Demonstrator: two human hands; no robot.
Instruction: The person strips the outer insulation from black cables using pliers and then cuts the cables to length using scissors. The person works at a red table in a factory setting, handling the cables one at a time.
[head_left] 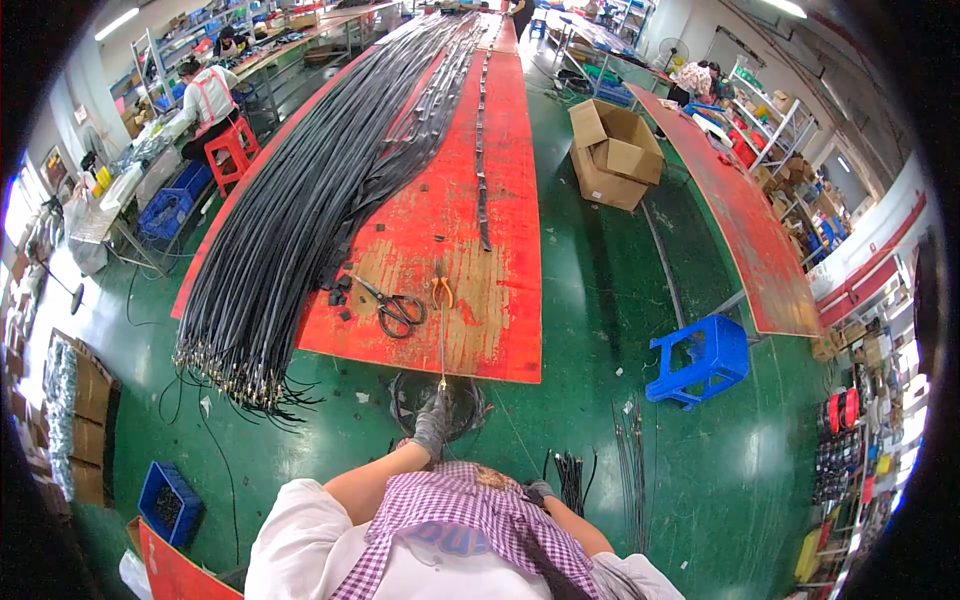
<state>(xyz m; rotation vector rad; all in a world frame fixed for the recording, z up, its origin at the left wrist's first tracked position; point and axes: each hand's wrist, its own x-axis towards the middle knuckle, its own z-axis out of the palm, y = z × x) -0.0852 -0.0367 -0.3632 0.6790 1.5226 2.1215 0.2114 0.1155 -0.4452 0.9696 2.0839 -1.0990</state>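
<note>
My left hand (432, 428), in a grey glove, reaches to the near edge of the red table (510, 330). Its fingers are closed on the near end of a thin wire (444, 345) with a brass-coloured tip. The wire runs up over the worn tabletop toward orange-handled pliers (441, 290). Left of the pliers lie black-handled scissors (400, 315). My right hand (540, 490), also gloved, is low at my right side beside a bundle of black cables (571, 482); the apron partly hides it and its fingers cannot be made out.
Long black cables (300, 220) cover the table's left side, their ends hanging over the near edge. A black strip (483, 150) lies lengthwise. Right stand a cardboard box (610, 160), a blue stool (700, 360) and another red table (730, 220). A seated person (208, 100) works far left.
</note>
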